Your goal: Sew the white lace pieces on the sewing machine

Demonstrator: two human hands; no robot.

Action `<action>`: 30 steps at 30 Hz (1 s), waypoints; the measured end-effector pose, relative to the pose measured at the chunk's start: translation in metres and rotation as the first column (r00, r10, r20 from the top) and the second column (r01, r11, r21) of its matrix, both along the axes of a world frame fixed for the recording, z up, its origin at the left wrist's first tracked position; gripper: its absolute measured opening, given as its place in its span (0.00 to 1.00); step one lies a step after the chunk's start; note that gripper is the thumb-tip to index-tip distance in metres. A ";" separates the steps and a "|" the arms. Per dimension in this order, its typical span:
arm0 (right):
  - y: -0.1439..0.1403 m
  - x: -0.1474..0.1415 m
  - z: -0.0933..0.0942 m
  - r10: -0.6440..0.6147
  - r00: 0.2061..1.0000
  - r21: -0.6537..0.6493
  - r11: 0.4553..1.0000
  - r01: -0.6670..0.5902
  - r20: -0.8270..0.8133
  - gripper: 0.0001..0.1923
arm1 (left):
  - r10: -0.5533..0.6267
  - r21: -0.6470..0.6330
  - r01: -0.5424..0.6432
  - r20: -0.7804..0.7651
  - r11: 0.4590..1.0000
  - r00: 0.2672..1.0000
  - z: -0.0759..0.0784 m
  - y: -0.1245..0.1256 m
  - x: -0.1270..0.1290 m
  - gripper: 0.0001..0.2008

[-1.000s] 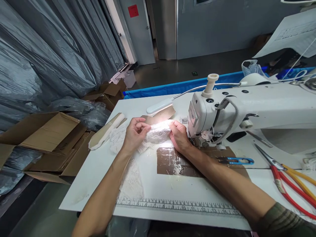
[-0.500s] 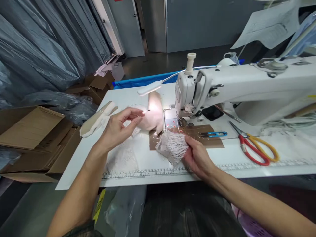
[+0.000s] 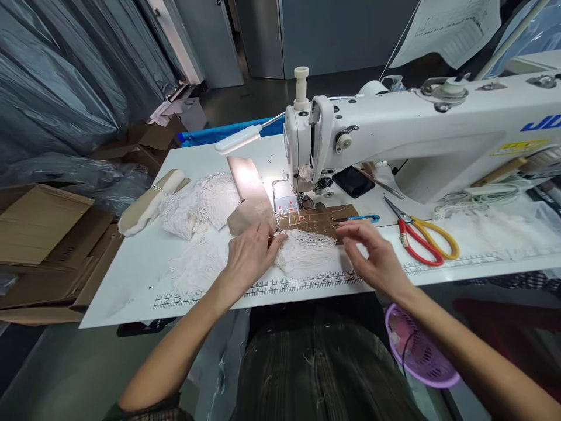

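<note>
Near the middle of the surface (image 3: 125, 283), the white lace piece (image 3: 309, 255) is lying between your two hands, close against the brown taped sheet (image 3: 322, 217). Taking the lace as the clock's center, your left hand (image 3: 248, 254) is resting at 9 o'clock, its thumb reaching the lace edge and its fingers bunching narrowly at the beige strip (image 3: 249, 190); whether they are pinching anything, I cannot tell. At 3 o'clock, your right hand (image 3: 374, 257) is hovering just beside the lace, thumb and fingers spreading wide apart. The sewing machine's (image 3: 385, 128) needle end is standing at 12 o'clock, blue snips (image 3: 367, 218) are lying toward 2 o'clock, red-and-yellow scissors (image 3: 408, 220) are lying beyond your right hand, and a lace heap (image 3: 204, 204) is sitting at 10 o'clock.
</note>
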State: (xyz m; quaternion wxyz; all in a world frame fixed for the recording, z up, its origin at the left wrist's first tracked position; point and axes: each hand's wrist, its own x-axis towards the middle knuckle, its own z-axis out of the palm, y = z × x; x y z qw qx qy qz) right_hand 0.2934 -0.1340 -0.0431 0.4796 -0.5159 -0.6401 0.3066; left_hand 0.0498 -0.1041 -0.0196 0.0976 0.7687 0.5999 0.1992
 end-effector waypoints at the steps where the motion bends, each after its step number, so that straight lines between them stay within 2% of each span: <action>1: 0.010 0.011 -0.001 -0.017 0.987 0.105 0.995 0.000 0.161 0.11 | 0.005 0.004 -0.005 0.001 1.000 1.000 -0.001 0.000 0.001 0.15; 3: 0.029 0.028 -0.005 -0.081 0.893 0.205 0.979 -0.013 0.442 0.16 | -0.016 -0.009 0.016 0.014 1.000 1.000 -0.002 -0.001 0.003 0.14; 5: 0.043 0.038 -0.009 -0.112 0.750 0.196 0.980 -0.024 0.652 0.19 | -0.056 -0.055 0.057 0.033 0.997 0.998 0.001 -0.002 0.002 0.13; 7: 0.049 0.039 -0.012 -0.104 0.631 0.158 0.987 -0.030 0.769 0.19 | -0.084 -0.128 0.094 0.083 0.987 0.993 0.006 -0.005 -0.001 0.13; 8: 0.051 0.038 -0.012 -0.102 0.609 0.150 0.988 -0.028 0.787 0.19 | -0.083 -0.168 0.104 0.131 0.980 0.988 0.008 -0.006 -0.003 0.13; 9: 0.051 0.035 -0.012 -0.102 0.624 0.152 0.988 -0.026 0.775 0.20 | -0.069 -0.206 0.108 0.191 0.973 0.979 0.009 -0.006 -0.005 0.13; 11: 0.049 0.027 -0.010 -0.079 0.747 0.146 0.989 -0.025 0.661 0.19 | -0.006 -0.285 0.109 0.339 0.952 0.941 0.010 -0.007 -0.009 0.14; 13: 0.047 0.016 -0.006 0.039 0.905 0.032 0.998 -0.058 0.423 0.17 | 0.080 -0.369 0.120 0.482 0.922 0.872 0.007 -0.006 -0.012 0.14; 14: 0.046 0.010 -0.004 0.118 0.954 -0.063 0.993 -0.104 0.275 0.16 | 0.120 -0.407 0.132 0.537 0.904 0.835 0.005 -0.006 -0.013 0.14; 16: 0.044 -0.003 0.000 0.234 0.971 -0.227 0.949 -0.219 0.040 0.15 | 0.187 -0.461 0.149 0.604 0.875 0.775 0.001 -0.005 -0.013 0.14; 17: 0.043 -0.009 0.001 0.261 0.965 -0.258 0.932 -0.256 -0.015 0.14 | 0.212 -0.472 0.148 0.626 0.869 0.751 -0.001 -0.005 -0.012 0.13; 19: 0.043 -0.019 0.004 0.284 0.959 -0.226 0.933 -0.279 -0.010 0.11 | 0.246 -0.482 0.152 0.663 0.863 0.707 -0.003 -0.005 -0.012 0.14; 22: 0.045 -0.030 0.005 0.344 0.934 -0.182 0.928 -0.324 0.094 0.10 | 0.245 -0.488 0.210 0.710 0.847 0.660 -0.004 -0.007 -0.013 0.19; 26: 0.047 -0.040 0.008 0.455 0.875 -0.249 0.878 -0.409 0.166 0.19 | 0.195 -0.466 0.227 0.695 0.855 0.692 -0.004 -0.011 -0.016 0.21; 30: 0.048 -0.047 0.010 0.426 0.861 -0.320 0.886 -0.334 0.280 0.30 | 0.177 -0.413 0.152 0.656 0.898 0.734 -0.001 -0.019 -0.018 0.24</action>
